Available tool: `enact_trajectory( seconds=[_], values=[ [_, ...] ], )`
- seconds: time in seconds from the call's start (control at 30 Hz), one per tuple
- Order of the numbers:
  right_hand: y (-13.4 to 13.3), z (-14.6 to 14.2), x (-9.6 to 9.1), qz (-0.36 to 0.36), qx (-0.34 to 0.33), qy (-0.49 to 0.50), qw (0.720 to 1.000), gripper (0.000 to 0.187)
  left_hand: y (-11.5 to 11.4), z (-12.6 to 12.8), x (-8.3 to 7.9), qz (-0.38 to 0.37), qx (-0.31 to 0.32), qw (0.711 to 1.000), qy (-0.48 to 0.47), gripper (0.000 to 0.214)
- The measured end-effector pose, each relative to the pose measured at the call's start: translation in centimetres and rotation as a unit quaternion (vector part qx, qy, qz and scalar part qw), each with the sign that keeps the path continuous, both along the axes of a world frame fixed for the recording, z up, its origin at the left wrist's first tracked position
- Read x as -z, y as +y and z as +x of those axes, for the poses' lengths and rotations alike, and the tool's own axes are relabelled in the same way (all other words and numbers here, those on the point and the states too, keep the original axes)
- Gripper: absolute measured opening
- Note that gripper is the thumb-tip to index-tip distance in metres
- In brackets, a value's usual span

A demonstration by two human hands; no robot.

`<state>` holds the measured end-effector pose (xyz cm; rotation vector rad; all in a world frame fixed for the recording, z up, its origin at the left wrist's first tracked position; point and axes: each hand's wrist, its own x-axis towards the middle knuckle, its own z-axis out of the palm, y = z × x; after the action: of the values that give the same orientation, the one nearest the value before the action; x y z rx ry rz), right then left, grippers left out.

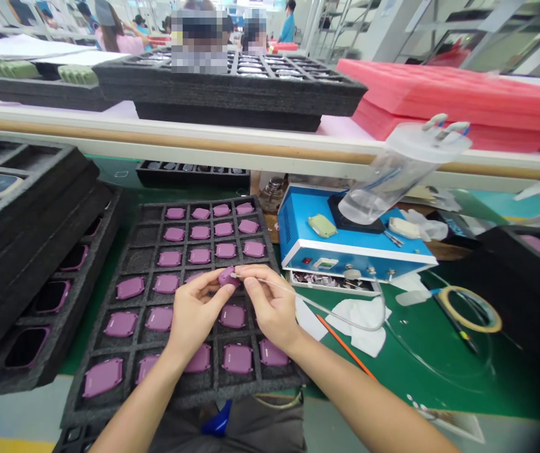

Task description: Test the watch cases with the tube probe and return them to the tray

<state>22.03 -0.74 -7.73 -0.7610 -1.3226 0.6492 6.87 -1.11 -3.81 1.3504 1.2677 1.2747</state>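
Observation:
My left hand (193,318) pinches a small purple watch case (227,275) by its edge, tilted above the foam tray. Across from it, my right hand (274,305) is closed on the end of a thin clear tube (333,314), whose slim tip meets the case or sits just beside it; I cannot tell which. That tube runs back toward the front of a blue benchtop machine (293,217). Under both hands lies a dark foam tray (138,259) with purple cases in most of its pockets. My forearms and hands hide several of those pockets.
Stacked black foam trays (24,207) rise at the left. A clear cylinder (378,176) leans on the blue machine, with a drawer of small parts (331,281) below. White wipes (357,324), an orange stick (345,346) and a tape roll (496,314) lie right. A shelf edge (204,141) crosses behind.

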Motion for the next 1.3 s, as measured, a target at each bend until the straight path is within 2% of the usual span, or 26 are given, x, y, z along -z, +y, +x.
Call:
enact_trajectory(
  seconds=[0.8, 1.3],
  values=[
    [0.39, -0.08, 0.03, 0.002, -0.005, 0.005, 1.000, 0.016, 0.40, -0.29, 0.51, -0.003, 0.002, 1.000, 0.011, 0.041],
    [0.35, -0.08, 0.06, -0.001, 0.000, -0.003, 1.000, 0.016, 0.26, -0.14, 0.25, -0.004, -0.004, 1.000, 0.010, 0.040]
  ],
)
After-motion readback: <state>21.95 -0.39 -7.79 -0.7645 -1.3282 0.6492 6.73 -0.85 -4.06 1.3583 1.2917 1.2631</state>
